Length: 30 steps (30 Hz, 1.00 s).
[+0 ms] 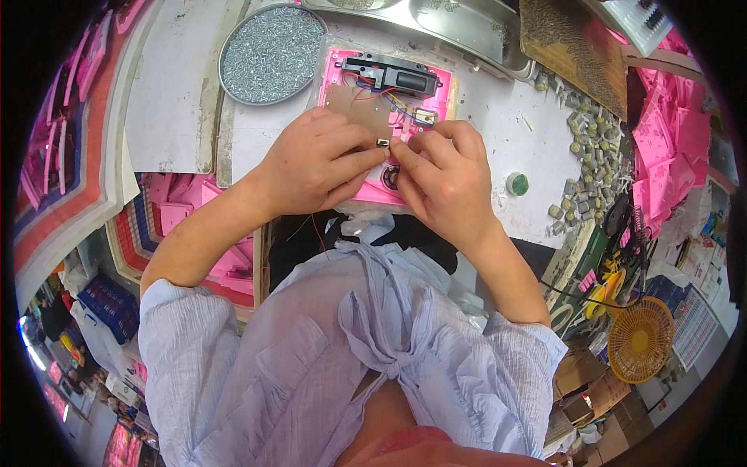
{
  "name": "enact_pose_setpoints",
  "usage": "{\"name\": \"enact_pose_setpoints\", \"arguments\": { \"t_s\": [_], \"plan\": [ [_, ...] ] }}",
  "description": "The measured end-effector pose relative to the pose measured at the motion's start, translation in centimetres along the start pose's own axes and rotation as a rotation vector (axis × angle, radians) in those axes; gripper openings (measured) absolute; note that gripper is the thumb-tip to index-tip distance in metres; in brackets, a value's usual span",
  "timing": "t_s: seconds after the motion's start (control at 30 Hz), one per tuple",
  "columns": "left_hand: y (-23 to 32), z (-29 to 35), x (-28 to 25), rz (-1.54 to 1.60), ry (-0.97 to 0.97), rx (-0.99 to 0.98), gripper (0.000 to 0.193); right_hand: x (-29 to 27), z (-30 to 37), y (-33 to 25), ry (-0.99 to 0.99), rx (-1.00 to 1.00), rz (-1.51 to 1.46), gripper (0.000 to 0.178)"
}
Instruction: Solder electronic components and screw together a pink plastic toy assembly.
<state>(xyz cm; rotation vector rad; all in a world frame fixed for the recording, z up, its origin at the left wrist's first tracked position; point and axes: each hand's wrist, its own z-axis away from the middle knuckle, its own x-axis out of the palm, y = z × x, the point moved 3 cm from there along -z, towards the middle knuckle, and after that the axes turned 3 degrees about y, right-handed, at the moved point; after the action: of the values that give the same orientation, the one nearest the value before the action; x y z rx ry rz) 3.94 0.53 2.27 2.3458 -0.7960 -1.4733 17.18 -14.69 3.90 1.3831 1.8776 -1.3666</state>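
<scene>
My left hand [323, 159] is closed, with its thumb and index fingertips at a small shiny metal part [384, 142]. From the other side my right hand [451, 175] meets the same part with pinched fingertips; its exact grip is partly hidden. Both hands are over a bright pink plastic panel [445, 82] on the table's near edge. A black module [393, 75] lies across the panel's far side, with red, blue and yellow wires by it. A flat brown piece [354, 107] lies beside my left fingers. Between the hands, a round dark piece [391, 177] shows partly.
A round tray of small screws [272, 54] stands at the far left, metal trays [467, 31] at the back. Several small metal cylinders [580, 144] are heaped on the right, near a green-topped round container [517, 184]. Pink panels [673, 140] are stacked beyond. A yellow basket [640, 340] is lower right.
</scene>
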Motion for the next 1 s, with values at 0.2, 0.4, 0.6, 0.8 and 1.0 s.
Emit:
{"name": "enact_pose_setpoints", "arguments": {
  "t_s": [0.2, 0.4, 0.6, 0.8, 1.0],
  "plan": [
    [0.6, -0.2, -0.3, -0.058, -0.002, -0.033, 0.044, -2.3, 0.6, 2.9, 0.273, 0.137, 0.032, 0.017],
    [0.6, -1.0, -0.6, -0.083, 0.048, -0.018, 0.04, -1.6, -1.3, 3.9, 0.076, 0.388, 0.055, 0.018],
    [-0.1, -4.2, -0.2, -0.222, 0.121, 0.007, 0.035, -1.6, -2.7, 3.2, -0.057, 0.416, 0.186, 0.023],
    [-0.7, -4.8, 0.8, -0.306, 0.096, 0.07, 0.033, -1.9, -2.3, 3.3, -0.092, 0.602, 0.047, 0.024],
    [-0.9, -4.7, 0.9, -0.254, 0.055, 0.057, 0.032, -2.5, -3.0, 4.8, -0.24, 0.796, -0.063, 0.026]
  ]
}}
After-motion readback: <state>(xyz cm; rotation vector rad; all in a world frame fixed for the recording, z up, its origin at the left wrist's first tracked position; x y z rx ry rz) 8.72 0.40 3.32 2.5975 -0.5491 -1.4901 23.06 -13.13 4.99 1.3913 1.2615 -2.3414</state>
